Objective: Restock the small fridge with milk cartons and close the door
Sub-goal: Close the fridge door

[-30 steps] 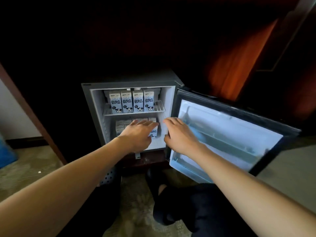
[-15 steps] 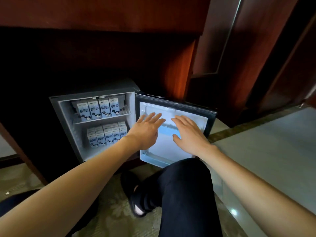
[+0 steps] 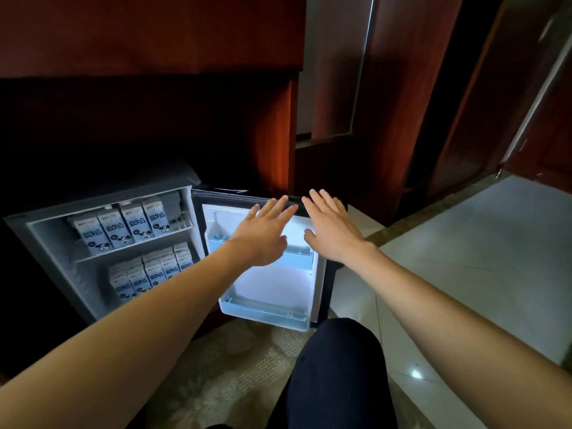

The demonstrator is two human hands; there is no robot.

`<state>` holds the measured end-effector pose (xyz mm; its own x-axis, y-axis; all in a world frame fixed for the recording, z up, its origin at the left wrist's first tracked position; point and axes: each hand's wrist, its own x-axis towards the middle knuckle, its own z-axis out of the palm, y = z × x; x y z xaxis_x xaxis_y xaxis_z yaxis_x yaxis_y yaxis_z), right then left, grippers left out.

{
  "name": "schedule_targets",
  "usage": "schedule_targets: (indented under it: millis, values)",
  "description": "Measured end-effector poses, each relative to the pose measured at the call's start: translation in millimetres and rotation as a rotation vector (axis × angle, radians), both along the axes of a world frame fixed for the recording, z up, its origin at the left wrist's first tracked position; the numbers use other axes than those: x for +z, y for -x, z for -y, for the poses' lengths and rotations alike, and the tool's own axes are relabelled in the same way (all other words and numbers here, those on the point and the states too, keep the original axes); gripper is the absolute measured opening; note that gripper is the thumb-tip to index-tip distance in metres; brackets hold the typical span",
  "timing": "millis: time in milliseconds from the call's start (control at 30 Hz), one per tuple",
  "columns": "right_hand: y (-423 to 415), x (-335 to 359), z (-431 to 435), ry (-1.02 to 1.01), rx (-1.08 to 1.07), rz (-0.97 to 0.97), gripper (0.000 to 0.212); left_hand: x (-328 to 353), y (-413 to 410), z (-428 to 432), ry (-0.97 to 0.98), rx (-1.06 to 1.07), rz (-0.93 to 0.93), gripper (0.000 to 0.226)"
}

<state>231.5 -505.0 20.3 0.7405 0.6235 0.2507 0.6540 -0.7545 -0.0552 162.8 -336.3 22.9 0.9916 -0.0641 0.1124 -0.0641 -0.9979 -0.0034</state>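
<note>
Whereas a second ago reaching in among the lower milk cartons (image 3: pixel 151 270), now noted left hand (image 3: pixel 263 236) out of the fridge (image 3: pixel 46 243) and up at the top edge of the open door (image 3: pixel 272 289), just beside right hand (image 3: pixel 331 230). Found both with fingers straight and spread, gripping nothing; cannot tell whether touching the rim. Counted cartons upright in an upper and a lower row, well left of both hands. Judged stocking finished, closing remaining. Would need catching the door's free right edge and swinging it toward the cabinet.
</note>
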Motion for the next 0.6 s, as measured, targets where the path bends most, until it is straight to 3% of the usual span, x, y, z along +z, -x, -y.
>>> schedule_targets:
  millis: [167,600]
  values:
    - [-10,-13,13,0.118,-0.042,-0.049,0.080,-5,-8,5,-0.057,0.017,-0.063,0.070]
    - [56,-20,32,-0.049,0.218,0.051,0.068,-13,76,8,0.026,-0.022,-0.079,0.072]
